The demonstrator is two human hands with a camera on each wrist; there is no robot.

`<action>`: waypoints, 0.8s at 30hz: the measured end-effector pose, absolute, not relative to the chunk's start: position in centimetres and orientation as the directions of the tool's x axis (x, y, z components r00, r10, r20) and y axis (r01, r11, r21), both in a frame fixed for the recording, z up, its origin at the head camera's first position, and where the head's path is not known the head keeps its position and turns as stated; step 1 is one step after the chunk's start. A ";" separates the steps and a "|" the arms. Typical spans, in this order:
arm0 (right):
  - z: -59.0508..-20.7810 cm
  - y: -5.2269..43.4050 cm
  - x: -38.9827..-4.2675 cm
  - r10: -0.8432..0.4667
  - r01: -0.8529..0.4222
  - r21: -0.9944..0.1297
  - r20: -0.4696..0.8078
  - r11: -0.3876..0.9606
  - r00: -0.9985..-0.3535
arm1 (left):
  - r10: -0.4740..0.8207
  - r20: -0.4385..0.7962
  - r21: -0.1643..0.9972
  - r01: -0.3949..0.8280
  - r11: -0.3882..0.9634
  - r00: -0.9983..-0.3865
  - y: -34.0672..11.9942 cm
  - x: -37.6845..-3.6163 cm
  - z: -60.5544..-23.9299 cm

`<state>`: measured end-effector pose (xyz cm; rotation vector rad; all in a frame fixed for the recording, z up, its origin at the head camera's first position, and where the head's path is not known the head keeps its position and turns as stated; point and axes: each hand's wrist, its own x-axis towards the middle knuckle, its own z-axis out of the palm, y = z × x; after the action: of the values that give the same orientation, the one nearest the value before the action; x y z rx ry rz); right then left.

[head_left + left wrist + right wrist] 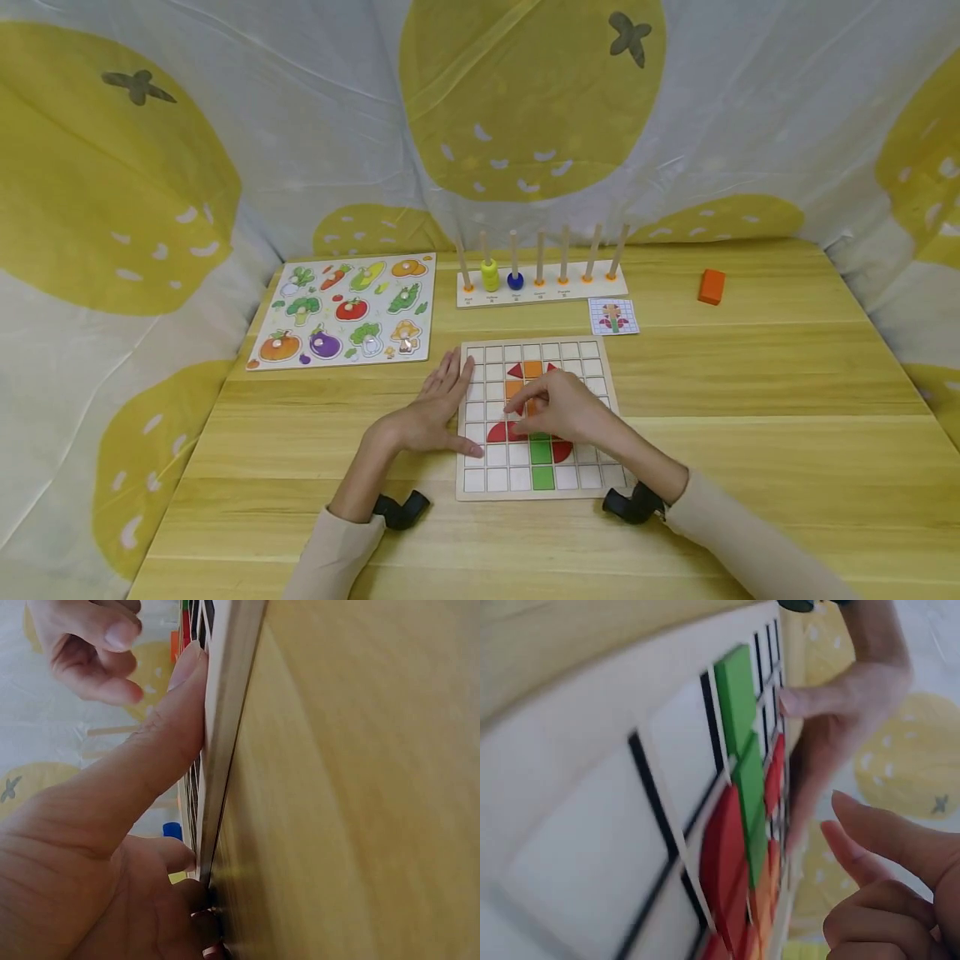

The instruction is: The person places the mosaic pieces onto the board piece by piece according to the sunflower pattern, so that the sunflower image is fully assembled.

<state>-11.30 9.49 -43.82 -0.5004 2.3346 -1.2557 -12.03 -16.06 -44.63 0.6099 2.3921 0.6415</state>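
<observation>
A wooden grid board [517, 495] of white squares lies in front of me, bearing orange squares [532, 369], green squares [541, 452] and red curved pieces [497, 433]. My left hand [429, 414] rests at the board's left side, fingers spread along the edge. Its thumb [169, 712] touches the frame in the left wrist view. Over the middle of the board hovers my right hand [566, 406], partly covering the pieces. In the right wrist view, that hand [885, 900] has thumb and index tips apart, nothing visible between them, above the red piece [722, 862].
A small pattern card [613, 322] lies behind the board. Farther back stands a peg stand [540, 294] with yellow and blue beads. A vegetable puzzle board [341, 325] is at the left, an orange block [712, 287] at the right. Patterned cloth hangs behind the table.
</observation>
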 end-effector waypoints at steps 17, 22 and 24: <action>-43.8 23.3 -8.7 -0.385 0.012 -0.826 -0.276 0.564 -0.881 | 0.548 -0.413 0.569 0.264 0.779 -0.727 -16.1 -12.0 -44.7; -45.0 25.5 -7.6 -0.452 0.027 -0.842 -0.316 0.539 -0.834 | 0.552 -0.409 0.575 0.264 0.774 -0.727 -16.1 -12.0 -44.7; -45.5 25.8 -7.3 -0.496 0.036 -0.858 -0.330 0.512 -0.803 | 0.554 -0.408 0.575 0.267 0.774 -0.726 -16.0 -12.0 -44.7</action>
<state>-7.33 25.81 -45.48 -0.3745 2.2055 -1.2694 -12.02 -16.03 -44.68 0.6107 2.3889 0.6576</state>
